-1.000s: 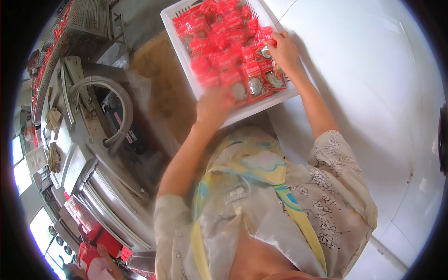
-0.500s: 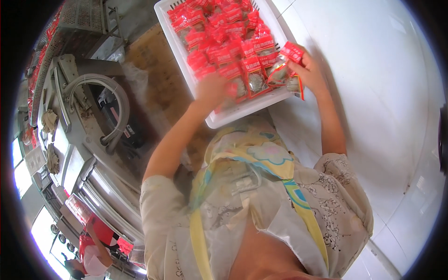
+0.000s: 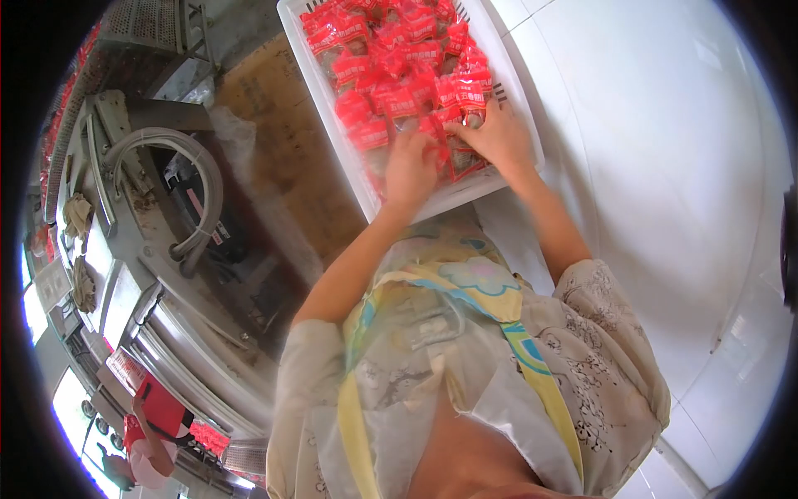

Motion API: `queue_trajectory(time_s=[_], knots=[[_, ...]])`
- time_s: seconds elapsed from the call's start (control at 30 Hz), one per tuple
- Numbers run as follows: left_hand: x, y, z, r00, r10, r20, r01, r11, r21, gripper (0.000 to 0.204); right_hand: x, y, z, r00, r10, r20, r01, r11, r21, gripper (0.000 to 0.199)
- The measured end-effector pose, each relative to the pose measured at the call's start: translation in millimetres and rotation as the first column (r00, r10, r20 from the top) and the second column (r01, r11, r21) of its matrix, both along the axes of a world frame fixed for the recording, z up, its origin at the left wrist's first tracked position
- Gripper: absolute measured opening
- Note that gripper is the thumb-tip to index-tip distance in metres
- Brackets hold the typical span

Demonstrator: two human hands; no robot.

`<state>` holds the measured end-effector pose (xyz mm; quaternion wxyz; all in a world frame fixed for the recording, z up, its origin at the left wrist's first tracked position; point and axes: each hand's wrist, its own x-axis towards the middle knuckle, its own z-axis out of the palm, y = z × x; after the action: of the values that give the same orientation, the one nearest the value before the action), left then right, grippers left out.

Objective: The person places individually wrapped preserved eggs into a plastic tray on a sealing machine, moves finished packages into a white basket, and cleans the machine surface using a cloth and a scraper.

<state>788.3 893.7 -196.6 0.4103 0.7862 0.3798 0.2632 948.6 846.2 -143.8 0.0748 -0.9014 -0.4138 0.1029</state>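
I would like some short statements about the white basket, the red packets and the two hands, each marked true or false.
1. The white basket holds red packets. True.
2. Both hands are inside the basket at its near end. True: the left hand and the right hand rest on the packets.
3. The basket is empty. False: packets fill it.
4. The right hand rests on the grey metal machine. False: it is in the basket, and the machine stands off to the left.
5. The packets are blue. False: they are red.
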Motion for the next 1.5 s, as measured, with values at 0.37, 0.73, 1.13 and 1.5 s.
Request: queue_trajectory(time_s=[0.37, 0.73, 1.13, 1.5], knots=[[-35, 10, 37, 0.996, -0.037, -0.08, 0.017, 0.971, -0.239, 0.025, -32, -37, 4, 0.985, 0.16, -0.057, -0.144, 0.965, 0.217, 0.042], [6, 46, 3, 0.976, -0.107, -0.188, 0.128, 0.986, 0.106, 0.016, 13, 1, -4, 0.809, 0.114, -0.577, 0.212, 0.858, 0.468, 0.046], [-15, 10, -10, 0.984, -0.147, -0.103, 0.163, 0.972, 0.167, 0.03, -32, -18, -18, 0.992, 0.06, -0.111, -0.032, 0.971, 0.235, 0.05], [-14, 22, 5, 0.967, -0.155, -0.204, 0.154, 0.988, -0.02, 0.055, -26, -4, -18, 0.956, 0.231, -0.183, -0.146, 0.91, 0.388, 0.041]])
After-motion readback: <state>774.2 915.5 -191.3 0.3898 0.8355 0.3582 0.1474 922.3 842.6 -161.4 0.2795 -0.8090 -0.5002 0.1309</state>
